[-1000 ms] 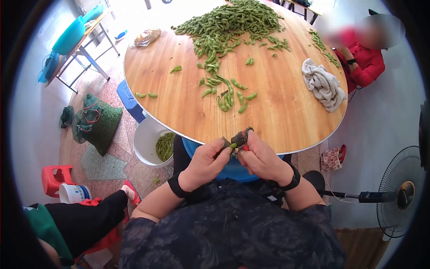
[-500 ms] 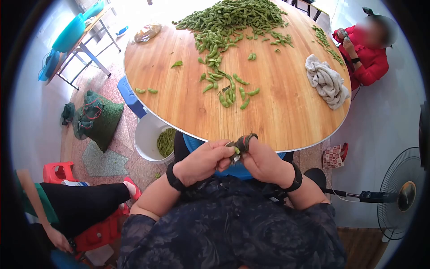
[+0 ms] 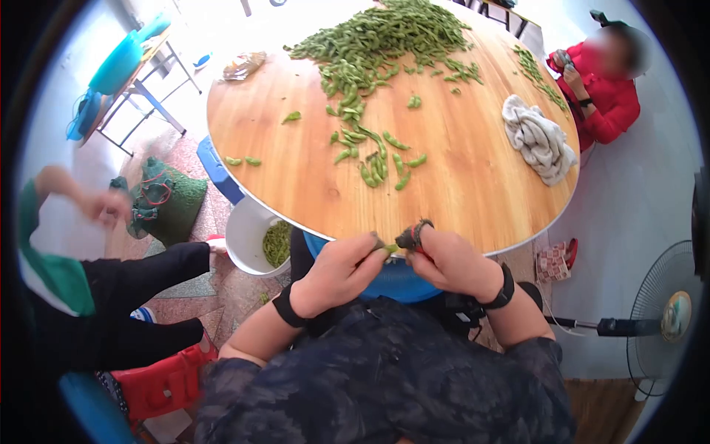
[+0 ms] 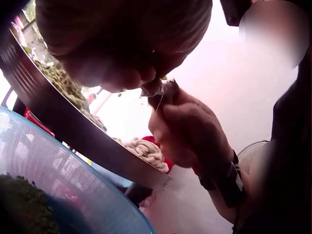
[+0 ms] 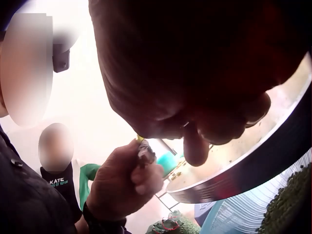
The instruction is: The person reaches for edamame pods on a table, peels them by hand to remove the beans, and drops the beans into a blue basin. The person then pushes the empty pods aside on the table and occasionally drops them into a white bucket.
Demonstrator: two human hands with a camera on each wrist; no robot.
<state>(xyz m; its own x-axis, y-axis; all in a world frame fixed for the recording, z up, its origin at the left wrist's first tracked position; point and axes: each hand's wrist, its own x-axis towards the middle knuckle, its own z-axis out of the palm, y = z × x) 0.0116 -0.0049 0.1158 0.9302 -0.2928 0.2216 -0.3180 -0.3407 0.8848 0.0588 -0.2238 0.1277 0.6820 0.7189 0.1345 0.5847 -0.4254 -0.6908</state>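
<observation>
Just over the near table edge, my left hand (image 3: pixel 336 268) and right hand (image 3: pixel 455 263) meet, thumbs toward each other. A green soybean pod (image 3: pixel 391 249) is pinched between their fingertips. Dark wrapping covers the fingertips, with a red band on the right one. In the left wrist view the right hand (image 4: pixel 187 129) has its fingers curled in. The right wrist view shows the left hand (image 5: pixel 122 180) with a bit of yellow-green at its thumb. Below both hands sits a blue basin (image 3: pixel 399 287) with small green beans (image 4: pixel 24 207) in it.
A round wooden table (image 3: pixel 274 177) bears a heap of pods (image 3: pixel 384 37), several loose pods and a grey cloth (image 3: pixel 538 140). A white bucket (image 3: pixel 240 240) with green husks stands left. A fan (image 3: pixel 658 318) is at right. One person sits left, another far right.
My hands have drawn slightly apart, with the pod now showing between the fingertips. At left, the seated person has raised an arm and shifted their legs.
</observation>
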